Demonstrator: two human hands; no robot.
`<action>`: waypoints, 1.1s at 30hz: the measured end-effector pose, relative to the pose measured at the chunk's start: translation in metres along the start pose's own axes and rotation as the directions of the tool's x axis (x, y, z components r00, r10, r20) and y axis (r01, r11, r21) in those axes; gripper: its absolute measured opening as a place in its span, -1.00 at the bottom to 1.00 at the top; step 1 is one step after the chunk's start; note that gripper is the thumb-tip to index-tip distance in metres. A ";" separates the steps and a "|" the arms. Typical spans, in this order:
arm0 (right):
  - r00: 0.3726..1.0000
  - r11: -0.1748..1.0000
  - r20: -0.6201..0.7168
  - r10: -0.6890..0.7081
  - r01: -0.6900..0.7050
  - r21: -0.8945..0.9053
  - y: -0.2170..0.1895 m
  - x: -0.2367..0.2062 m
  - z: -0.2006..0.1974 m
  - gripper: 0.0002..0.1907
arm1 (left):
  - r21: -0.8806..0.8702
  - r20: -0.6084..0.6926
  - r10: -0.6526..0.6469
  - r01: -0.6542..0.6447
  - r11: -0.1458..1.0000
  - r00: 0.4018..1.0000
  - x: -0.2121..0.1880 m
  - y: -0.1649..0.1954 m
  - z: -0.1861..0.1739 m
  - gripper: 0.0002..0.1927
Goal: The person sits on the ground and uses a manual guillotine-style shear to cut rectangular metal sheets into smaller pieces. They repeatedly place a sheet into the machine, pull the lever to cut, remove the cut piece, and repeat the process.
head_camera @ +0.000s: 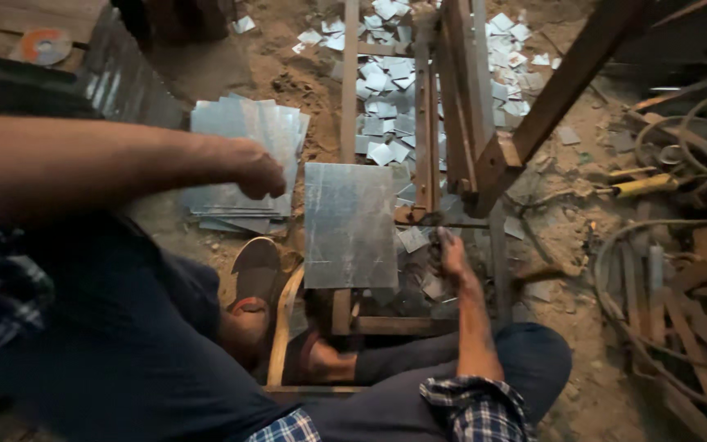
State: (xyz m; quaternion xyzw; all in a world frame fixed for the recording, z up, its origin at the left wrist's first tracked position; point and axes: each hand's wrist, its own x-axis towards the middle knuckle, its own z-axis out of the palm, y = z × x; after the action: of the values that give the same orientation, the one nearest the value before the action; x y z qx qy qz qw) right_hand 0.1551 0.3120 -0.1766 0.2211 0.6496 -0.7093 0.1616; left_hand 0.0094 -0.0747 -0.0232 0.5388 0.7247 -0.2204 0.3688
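Your left hand (257, 170) hovers, loosely curled and holding nothing, over a stack of dull grey metal sheets (243, 155) on the dirt floor (566, 237). Your right hand's (450, 254) grip is clenched on a dark handle beside the flat square sheet (348, 223) resting on the rusty frame (460, 123); small shiny offcuts (390, 106) lie beyond.

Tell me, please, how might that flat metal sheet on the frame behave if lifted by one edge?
The metal sheet looks thin and flat, so it would probably flex and feel light. Its smooth sheen suggests it may slide easily, and its cut edges are likely sharp.
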 end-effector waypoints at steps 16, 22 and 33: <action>0.887 0.464 -0.121 -0.445 0.112 -0.879 -0.031 -0.046 -0.037 -0.60 | 0.050 0.059 -0.064 0.061 0.997 0.996 -0.005 0.002 0.000 -0.72; 0.873 0.371 -0.109 -0.476 0.087 -0.924 -0.033 -0.042 -0.021 -0.68 | 0.054 0.021 -0.029 0.028 0.998 0.999 0.003 -0.004 0.001 -0.74; 0.871 0.248 0.052 -0.488 0.195 -0.949 -0.019 -0.009 -0.037 -0.74 | 0.050 0.030 -0.044 0.043 0.998 0.999 0.002 -0.009 0.008 -0.73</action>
State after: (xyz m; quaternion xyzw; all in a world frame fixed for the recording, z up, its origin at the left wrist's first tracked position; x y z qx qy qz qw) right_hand 0.1570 0.3502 -0.1577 0.0281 0.9817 -0.1880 0.0143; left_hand 0.0027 -0.0823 -0.0308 0.5284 0.7248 -0.2545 0.3616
